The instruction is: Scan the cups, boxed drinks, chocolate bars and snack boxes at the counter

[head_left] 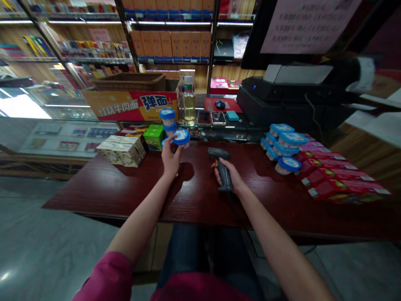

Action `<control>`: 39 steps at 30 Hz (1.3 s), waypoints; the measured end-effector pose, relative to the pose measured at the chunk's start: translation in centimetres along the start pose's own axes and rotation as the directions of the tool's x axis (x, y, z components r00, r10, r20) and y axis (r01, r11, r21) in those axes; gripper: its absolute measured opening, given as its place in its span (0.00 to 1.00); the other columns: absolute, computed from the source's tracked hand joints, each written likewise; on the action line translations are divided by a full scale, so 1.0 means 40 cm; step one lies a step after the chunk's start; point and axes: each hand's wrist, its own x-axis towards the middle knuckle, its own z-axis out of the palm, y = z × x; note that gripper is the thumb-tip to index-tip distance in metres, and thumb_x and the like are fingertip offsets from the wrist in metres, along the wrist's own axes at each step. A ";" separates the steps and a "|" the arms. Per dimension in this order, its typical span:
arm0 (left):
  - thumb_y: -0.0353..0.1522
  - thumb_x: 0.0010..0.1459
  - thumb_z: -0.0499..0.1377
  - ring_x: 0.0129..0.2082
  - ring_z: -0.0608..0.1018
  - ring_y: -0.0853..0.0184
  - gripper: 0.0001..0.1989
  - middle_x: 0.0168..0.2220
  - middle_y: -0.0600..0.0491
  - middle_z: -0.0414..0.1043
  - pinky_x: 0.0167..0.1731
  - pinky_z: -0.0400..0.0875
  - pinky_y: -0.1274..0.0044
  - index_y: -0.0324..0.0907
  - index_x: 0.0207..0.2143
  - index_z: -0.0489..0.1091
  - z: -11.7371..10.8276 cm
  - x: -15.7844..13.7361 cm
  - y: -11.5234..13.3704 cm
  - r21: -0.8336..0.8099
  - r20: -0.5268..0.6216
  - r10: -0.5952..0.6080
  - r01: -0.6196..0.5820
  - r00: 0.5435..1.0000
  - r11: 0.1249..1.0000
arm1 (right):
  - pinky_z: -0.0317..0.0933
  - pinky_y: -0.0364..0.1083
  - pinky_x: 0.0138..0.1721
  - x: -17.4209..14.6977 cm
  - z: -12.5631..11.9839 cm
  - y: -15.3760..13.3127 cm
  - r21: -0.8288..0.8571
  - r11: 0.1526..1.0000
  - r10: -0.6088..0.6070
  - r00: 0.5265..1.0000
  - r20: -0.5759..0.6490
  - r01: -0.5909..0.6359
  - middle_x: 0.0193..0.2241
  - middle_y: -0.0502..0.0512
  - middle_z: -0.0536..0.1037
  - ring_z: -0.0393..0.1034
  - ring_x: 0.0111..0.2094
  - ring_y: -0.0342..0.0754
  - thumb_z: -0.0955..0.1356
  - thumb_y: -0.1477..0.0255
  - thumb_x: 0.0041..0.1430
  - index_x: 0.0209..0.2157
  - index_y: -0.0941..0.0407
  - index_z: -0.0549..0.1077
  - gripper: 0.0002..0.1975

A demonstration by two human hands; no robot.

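Right hand (pixel 230 175) grips scanner (pixel 222 167); left hand (pixel 171 156) holds cup (pixel 182 137).

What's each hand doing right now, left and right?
Left hand: closed on a blue-lidded cup, lifted above the table.
Right hand: closed on the scanner handle, head pointing toward the cup.

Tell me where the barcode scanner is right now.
In the head view, the barcode scanner is gripped in the right hand, over the middle of the red-brown counter, right of the blue-lidded cup.
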 end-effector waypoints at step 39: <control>0.36 0.63 0.64 0.66 0.70 0.56 0.31 0.67 0.49 0.69 0.68 0.63 0.59 0.52 0.68 0.64 0.159 -0.121 0.086 0.044 0.606 0.118 -0.181 0.787 0.982 | 0.59 0.40 0.13 -0.161 -0.132 -0.033 0.149 0.955 -0.177 0.894 -0.411 0.257 0.18 0.45 0.72 0.63 0.13 0.40 0.72 0.55 0.57 0.34 0.58 0.75 0.19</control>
